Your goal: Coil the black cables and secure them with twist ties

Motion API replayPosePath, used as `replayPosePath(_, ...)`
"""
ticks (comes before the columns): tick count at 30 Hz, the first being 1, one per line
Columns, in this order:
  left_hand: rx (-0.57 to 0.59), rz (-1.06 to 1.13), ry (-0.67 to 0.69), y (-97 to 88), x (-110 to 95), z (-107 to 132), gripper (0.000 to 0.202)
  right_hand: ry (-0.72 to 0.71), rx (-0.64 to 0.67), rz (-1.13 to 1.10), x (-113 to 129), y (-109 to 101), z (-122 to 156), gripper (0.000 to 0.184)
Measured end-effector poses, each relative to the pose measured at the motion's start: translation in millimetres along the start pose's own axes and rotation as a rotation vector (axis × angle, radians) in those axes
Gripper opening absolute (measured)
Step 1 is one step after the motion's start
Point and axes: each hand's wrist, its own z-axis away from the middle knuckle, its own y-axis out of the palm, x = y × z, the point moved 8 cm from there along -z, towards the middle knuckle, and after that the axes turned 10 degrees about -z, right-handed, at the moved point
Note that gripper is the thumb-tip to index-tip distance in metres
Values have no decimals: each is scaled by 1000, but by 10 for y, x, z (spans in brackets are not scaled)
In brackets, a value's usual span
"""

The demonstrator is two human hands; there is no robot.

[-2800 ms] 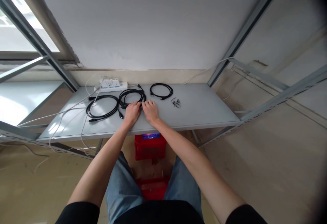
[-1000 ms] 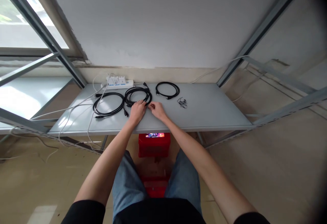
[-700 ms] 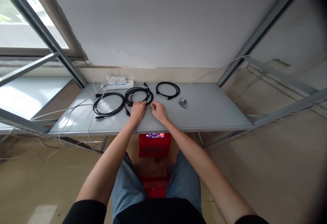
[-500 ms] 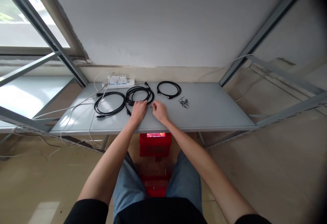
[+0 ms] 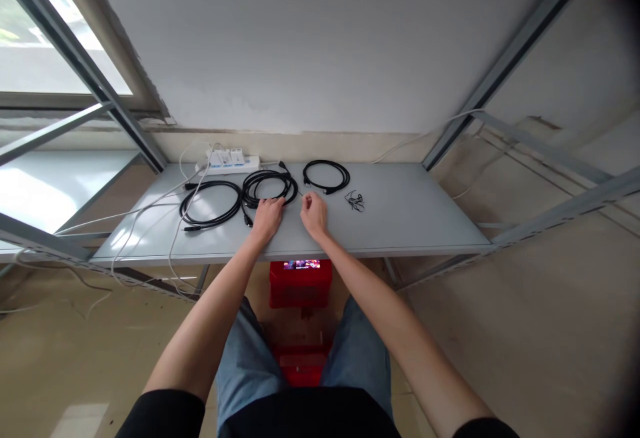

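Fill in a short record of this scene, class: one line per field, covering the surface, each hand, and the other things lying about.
surface: grey shelf
left hand: rests on the near edge of the middle cable coil
right hand: pinches a thin tie beside that coil
left coil: flat, untouched
right coil: flat, untouched
spare ties: small pile right of the hands
power strip: at the back edge
below shelf: red crate

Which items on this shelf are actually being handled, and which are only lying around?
In hand: middle black coiled cable, left hand on it; right hand pinching something thin beside it.

Lying about: left black coiled cable, right black coiled cable, white power strip, small black wire tangle.
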Motion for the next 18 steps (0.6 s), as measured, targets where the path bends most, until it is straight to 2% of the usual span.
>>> replayPosePath(5, -2, 10, -5, 3, 16, -4, 28, -38, -2, -78, 30, -39, 6, 21)
replayPosePath(10, -11, 21, -10, -7, 35, -3, 27, -36, -108, -235, 47, -107, 54, 29)
replayPosePath(12, -18, 33, -4, -10, 39, -3, 27, -62, -142, -323, 59, -214, 67, 35)
replayPosePath(15, -27, 47, 8, 0, 43, -8, 28, -126, -167, -335, 2, -590, 30, 41)
replayPosePath(18, -41, 32, 20, 15, 40, -14, 29, -133, -227, -237, -293, -1209, -67, 46)
